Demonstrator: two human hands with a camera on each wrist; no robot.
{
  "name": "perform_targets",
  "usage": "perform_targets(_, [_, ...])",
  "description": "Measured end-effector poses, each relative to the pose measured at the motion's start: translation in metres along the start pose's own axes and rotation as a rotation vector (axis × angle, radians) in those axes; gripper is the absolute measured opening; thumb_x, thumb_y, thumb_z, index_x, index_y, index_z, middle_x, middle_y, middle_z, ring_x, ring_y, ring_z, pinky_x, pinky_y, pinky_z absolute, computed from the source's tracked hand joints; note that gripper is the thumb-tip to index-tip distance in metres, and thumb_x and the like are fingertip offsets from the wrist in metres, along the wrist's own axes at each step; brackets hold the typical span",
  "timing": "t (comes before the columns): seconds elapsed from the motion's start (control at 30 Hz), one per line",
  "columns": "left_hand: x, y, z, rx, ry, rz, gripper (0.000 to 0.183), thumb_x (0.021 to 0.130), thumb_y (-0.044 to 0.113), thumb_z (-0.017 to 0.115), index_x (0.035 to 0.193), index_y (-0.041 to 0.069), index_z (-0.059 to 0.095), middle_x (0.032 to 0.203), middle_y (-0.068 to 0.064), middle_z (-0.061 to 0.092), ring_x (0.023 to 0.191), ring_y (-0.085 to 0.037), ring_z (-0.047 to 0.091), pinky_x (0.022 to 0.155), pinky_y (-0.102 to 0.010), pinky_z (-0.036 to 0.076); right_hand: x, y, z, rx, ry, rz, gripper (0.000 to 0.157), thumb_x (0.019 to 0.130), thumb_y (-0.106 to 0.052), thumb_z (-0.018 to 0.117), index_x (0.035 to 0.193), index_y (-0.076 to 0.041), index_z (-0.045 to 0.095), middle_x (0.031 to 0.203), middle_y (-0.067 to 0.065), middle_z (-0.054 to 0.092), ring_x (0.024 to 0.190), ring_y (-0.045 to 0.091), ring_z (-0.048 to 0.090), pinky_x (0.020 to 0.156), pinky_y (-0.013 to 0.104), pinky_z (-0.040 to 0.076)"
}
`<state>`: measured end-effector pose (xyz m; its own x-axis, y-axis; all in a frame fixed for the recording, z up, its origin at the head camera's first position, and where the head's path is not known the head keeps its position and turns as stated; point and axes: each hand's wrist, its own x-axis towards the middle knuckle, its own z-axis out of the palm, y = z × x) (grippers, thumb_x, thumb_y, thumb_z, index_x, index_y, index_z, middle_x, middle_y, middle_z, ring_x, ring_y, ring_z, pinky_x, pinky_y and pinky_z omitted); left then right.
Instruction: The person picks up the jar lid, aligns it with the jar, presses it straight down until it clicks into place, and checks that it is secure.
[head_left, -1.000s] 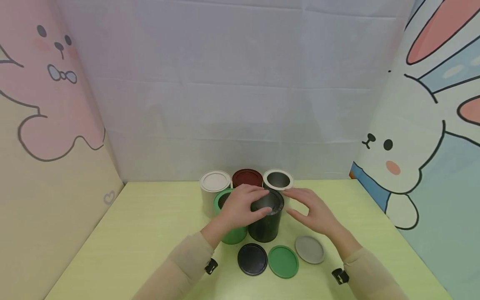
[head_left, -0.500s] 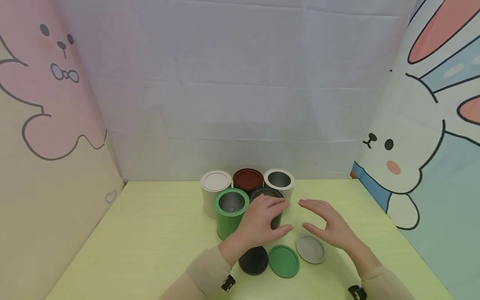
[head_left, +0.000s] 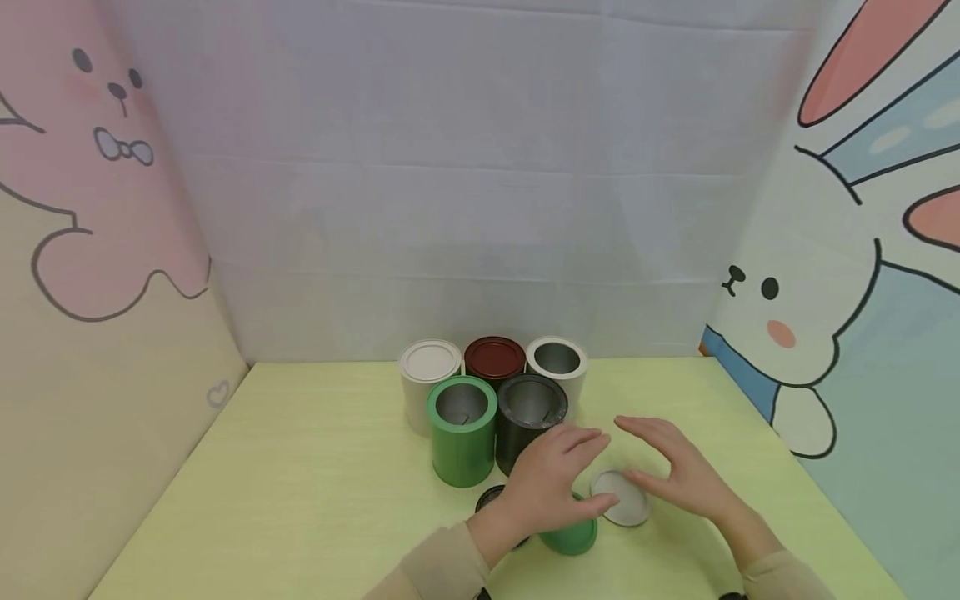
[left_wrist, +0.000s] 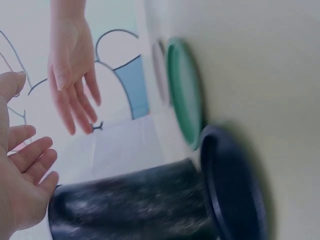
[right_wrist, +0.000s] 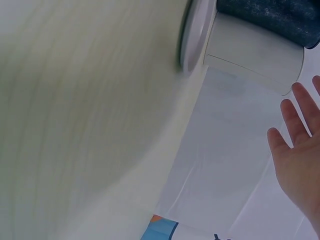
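My left hand (head_left: 555, 479) hovers over the black lid (left_wrist: 235, 190) and the green lid (head_left: 572, 537), fingers loosely bent and nothing in them. To its right, my right hand (head_left: 686, 475) is held in the air by the pale grey lid (head_left: 626, 510), its palm facing the left one and its fingers relaxed. Just beyond the left hand stands the black can (head_left: 517, 442) without a lid. Beside it is the uncovered green can (head_left: 462, 454). The left hand and forearm hide much of the black lid in the head view.
Behind the front cans stand a lidded white can (head_left: 429, 387), a dark red-lidded can (head_left: 495, 358) and a topless white can (head_left: 576, 385). The pale yellow table (head_left: 315, 483) meets a white cloth backdrop (head_left: 480, 208), with cartoon-printed side panels left and right.
Both hands have drawn back from over the black can toward the front right, apart from each other. The cans and lids stay where they were.
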<state>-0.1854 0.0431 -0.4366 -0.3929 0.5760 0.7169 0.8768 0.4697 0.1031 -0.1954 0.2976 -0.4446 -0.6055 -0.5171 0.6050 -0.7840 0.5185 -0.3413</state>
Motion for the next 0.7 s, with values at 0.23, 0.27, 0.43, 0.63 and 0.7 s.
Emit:
perform_targets(0.23, [-0.010, 0.009, 0.015, -0.021, -0.189, -0.158, 0.068, 0.082, 0.054, 0.075, 0.136, 0.014, 0.061, 0.130, 0.000, 0.061, 0.119, -0.015, 0.056, 0.100, -0.027, 0.044, -0.017, 0.005, -0.004, -0.026, -0.084, 0.043, 0.073, 0.074, -0.014, 0.087, 0.139, -0.008, 0.056, 0.136, 0.005, 0.058, 0.126, 0.010, 0.044, 0.102, 0.011, 0.024])
perform_targets(0.27, [-0.011, 0.009, 0.018, -0.027, -0.224, -0.181, 0.069, 0.082, 0.055, 0.074, 0.137, 0.014, 0.060, 0.131, 0.000, 0.060, 0.120, -0.015, 0.055, 0.100, -0.027, 0.044, -0.020, 0.006, -0.004, -0.026, -0.096, 0.053, 0.073, 0.074, -0.015, 0.087, 0.140, -0.009, 0.056, 0.136, 0.005, 0.057, 0.126, 0.009, 0.044, 0.102, 0.010, 0.024])
perform_targets(0.43, [-0.012, 0.008, 0.030, -0.071, -0.358, -0.259, 0.072, 0.085, 0.060, 0.068, 0.141, 0.016, 0.056, 0.136, 0.002, 0.057, 0.126, -0.013, 0.050, 0.101, -0.027, 0.044, -0.032, 0.012, 0.000, -0.020, -0.151, 0.087, 0.072, 0.076, -0.019, 0.087, 0.140, -0.009, 0.056, 0.138, 0.005, 0.056, 0.128, 0.006, 0.042, 0.101, 0.009, 0.024])
perform_targets(0.63, [-0.011, 0.005, 0.045, -0.088, -0.427, -0.317, 0.074, 0.083, 0.063, 0.068, 0.140, 0.016, 0.057, 0.135, 0.004, 0.057, 0.125, -0.012, 0.051, 0.100, -0.026, 0.044, -0.039, 0.020, 0.002, -0.054, -0.200, 0.056, 0.073, 0.075, -0.023, 0.087, 0.140, -0.008, 0.056, 0.138, 0.007, 0.056, 0.128, 0.009, 0.043, 0.102, 0.013, 0.029])
perform_targets(0.7, [-0.011, 0.005, 0.049, -0.087, -0.449, -0.341, 0.076, 0.083, 0.064, 0.068, 0.140, 0.016, 0.057, 0.136, 0.004, 0.057, 0.125, -0.013, 0.051, 0.100, -0.026, 0.044, -0.040, 0.023, 0.003, -0.056, -0.205, 0.050, 0.074, 0.075, -0.023, 0.088, 0.139, -0.008, 0.056, 0.138, 0.008, 0.056, 0.128, 0.010, 0.044, 0.102, 0.013, 0.029])
